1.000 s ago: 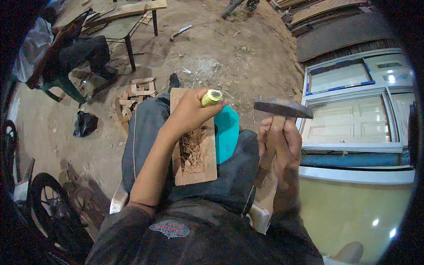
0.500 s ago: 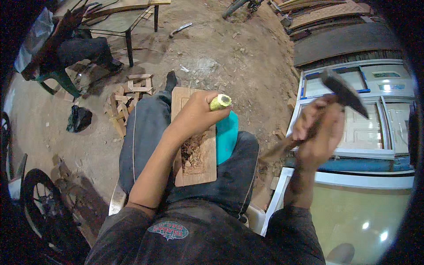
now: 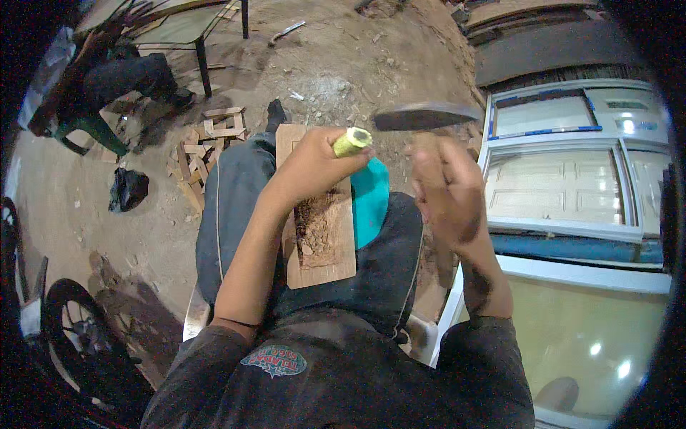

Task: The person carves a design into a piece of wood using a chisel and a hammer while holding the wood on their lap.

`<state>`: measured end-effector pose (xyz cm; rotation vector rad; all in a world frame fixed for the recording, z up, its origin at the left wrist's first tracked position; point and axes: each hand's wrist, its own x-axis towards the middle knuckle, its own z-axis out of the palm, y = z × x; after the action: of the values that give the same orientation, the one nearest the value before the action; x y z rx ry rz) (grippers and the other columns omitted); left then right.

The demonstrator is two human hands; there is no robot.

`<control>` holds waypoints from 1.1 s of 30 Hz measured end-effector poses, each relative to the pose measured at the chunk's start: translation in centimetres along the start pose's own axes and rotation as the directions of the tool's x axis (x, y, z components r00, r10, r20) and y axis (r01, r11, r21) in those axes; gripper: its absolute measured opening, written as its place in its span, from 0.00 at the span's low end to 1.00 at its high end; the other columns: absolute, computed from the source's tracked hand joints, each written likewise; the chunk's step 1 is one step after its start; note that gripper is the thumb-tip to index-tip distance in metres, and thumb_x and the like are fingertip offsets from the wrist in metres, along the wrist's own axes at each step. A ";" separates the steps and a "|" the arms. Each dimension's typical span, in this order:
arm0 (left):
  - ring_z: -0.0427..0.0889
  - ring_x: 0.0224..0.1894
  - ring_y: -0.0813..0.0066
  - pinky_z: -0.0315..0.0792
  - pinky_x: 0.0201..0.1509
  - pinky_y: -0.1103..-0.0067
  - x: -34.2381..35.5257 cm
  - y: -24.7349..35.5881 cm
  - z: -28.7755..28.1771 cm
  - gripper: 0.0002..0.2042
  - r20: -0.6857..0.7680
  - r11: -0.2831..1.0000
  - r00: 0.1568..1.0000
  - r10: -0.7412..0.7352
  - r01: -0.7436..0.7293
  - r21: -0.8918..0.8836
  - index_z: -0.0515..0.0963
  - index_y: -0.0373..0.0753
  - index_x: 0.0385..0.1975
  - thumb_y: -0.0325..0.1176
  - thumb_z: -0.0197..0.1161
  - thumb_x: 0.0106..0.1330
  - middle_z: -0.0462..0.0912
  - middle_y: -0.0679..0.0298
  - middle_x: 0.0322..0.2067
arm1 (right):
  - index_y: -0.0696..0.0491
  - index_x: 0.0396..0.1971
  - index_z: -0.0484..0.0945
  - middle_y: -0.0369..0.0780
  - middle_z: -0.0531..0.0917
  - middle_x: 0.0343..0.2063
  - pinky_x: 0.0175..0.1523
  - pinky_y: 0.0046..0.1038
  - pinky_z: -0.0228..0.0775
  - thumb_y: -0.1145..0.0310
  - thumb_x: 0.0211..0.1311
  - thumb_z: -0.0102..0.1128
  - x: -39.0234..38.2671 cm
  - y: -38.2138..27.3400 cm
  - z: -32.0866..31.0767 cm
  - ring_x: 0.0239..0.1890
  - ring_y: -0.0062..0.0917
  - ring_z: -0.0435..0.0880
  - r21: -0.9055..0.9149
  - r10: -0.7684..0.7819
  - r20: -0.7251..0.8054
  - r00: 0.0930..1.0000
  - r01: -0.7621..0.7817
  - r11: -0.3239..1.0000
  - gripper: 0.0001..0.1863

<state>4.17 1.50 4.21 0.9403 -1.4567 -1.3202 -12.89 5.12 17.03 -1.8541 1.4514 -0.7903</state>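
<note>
Across my thighs lies a rectangular wooden board [image 3: 321,277] with a rough recess carved into its face and wood chips in it. My left hand [image 3: 309,166] is closed over the far part of the board, gripping a chisel by its yellow-green handle [image 3: 351,142]. The handle's end points up; its blade is hidden behind the hand. To the right, my right hand [image 3: 451,187] is wrapped round the wooden handle of a hammer. The dark hammer head [image 3: 426,117], blurred by motion, is raised to the right of the chisel's end, apart from it. A teal piece [image 3: 370,204] shows beside the board on my right thigh.
Wood offcuts [image 3: 196,166] and a black plastic bag [image 3: 129,190] lie on the dirt floor at left. White framed panels [image 3: 564,182] stand close on the right. A seated person [image 3: 132,77] is at the far left by a table [image 3: 179,37]. A wheel [image 3: 82,325] stands near left.
The hammer has swung left toward the chisel, its head now nearly level. My left hand keeps its grip on the chisel; the view has shifted slightly.
</note>
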 end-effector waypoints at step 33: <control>0.66 0.25 0.85 0.64 0.29 0.81 -0.3 0.8 -0.5 0.11 0.128 0.995 0.990 -0.055 0.043 0.090 0.73 0.35 0.24 0.35 0.64 0.61 0.71 0.73 0.19 | 0.58 0.49 0.67 0.33 0.68 0.17 0.19 0.18 0.55 0.66 0.72 0.42 -10.1 9.6 -1.8 0.14 0.13 0.62 0.318 0.088 -0.039 0.995 -0.071 0.945 0.13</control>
<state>4.72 1.77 4.93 0.9670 -1.6113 -1.3850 -21.99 12.99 9.84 -1.5335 1.3327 -0.9757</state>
